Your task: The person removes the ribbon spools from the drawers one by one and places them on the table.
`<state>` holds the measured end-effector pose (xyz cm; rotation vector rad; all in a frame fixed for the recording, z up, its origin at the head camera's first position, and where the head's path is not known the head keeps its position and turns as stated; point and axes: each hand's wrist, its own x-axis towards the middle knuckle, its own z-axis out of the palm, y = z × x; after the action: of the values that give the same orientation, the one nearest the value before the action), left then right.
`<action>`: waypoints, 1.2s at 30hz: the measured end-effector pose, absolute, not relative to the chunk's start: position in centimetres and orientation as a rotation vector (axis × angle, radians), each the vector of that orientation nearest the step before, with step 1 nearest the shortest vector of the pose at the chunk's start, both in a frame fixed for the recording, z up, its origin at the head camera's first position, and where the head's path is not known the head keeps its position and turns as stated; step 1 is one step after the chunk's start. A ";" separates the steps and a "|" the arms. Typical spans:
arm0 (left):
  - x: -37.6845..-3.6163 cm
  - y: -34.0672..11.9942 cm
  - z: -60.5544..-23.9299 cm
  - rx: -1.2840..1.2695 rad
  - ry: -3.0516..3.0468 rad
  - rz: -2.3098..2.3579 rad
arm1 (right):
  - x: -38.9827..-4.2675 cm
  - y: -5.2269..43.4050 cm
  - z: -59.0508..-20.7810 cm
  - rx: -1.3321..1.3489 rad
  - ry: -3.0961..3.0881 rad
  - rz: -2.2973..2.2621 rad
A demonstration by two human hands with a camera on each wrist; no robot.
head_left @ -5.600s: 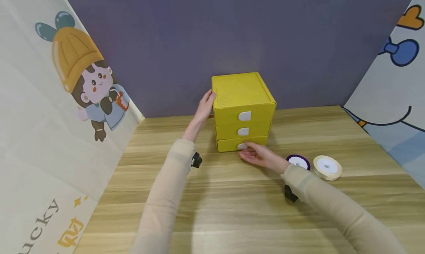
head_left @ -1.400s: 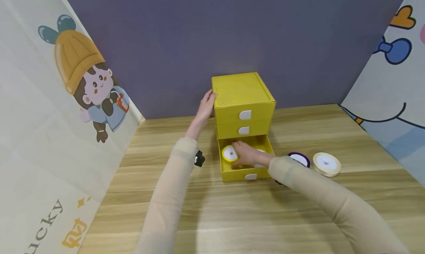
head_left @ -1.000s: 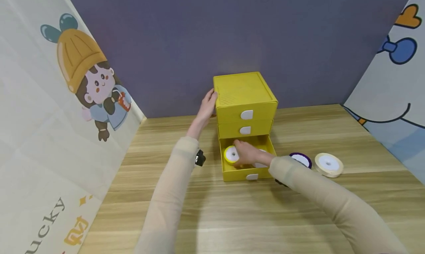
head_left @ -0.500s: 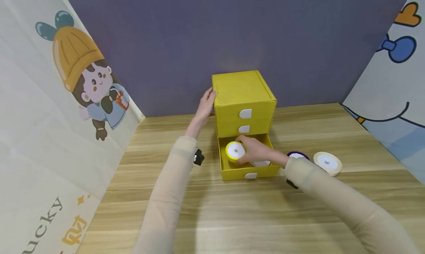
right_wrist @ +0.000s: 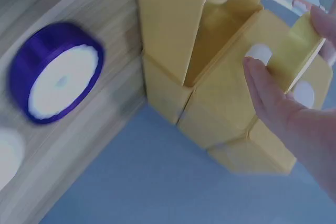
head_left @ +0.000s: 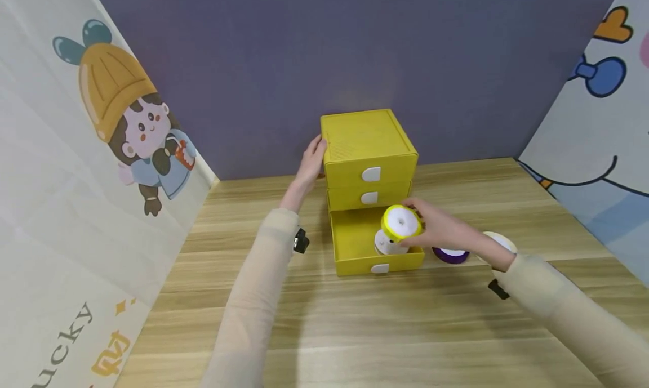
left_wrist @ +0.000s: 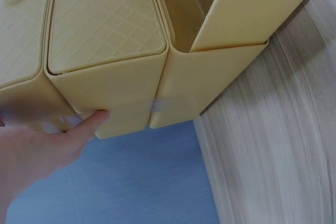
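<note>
Yellow ribbon spool (head_left: 401,223), pinched by the right hand (head_left: 437,230), hangs above the right part of the open bottom drawer (head_left: 355,247); a white spool (head_left: 387,245) remains inside. Left hand (head_left: 310,165), fingers straight, presses the drawer unit (head_left: 366,146) from its left side. Good practice: lift clear of the drawer rim, then carry right toward the purple spool (head_left: 450,255) on the tabletop (head_left: 405,320).

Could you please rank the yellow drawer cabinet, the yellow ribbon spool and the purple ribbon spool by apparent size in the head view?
1. Yellow drawer cabinet, clearly largest.
2. Yellow ribbon spool and purple ribbon spool: unsure; the purple one is partly hidden behind the right hand.
</note>
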<state>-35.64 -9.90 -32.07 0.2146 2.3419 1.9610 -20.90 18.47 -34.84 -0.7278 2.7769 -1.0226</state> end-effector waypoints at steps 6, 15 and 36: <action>-35.7 -10.2 -31.9 0.192 2.349 1.951 | -18.6 21.6 -34.8 -0.662 2.811 -1.068; -35.9 -10.6 -31.4 0.212 2.366 1.944 | -15.3 24.9 -36.9 -0.636 2.974 -0.984; -35.5 -9.9 -32.1 0.228 2.387 1.925 | -11.5 27.1 -43.9 -0.657 3.173 -0.811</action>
<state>-35.51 -9.89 -32.08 0.2282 2.3873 1.9253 -11.46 27.11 -43.91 -0.6569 3.1734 -0.8106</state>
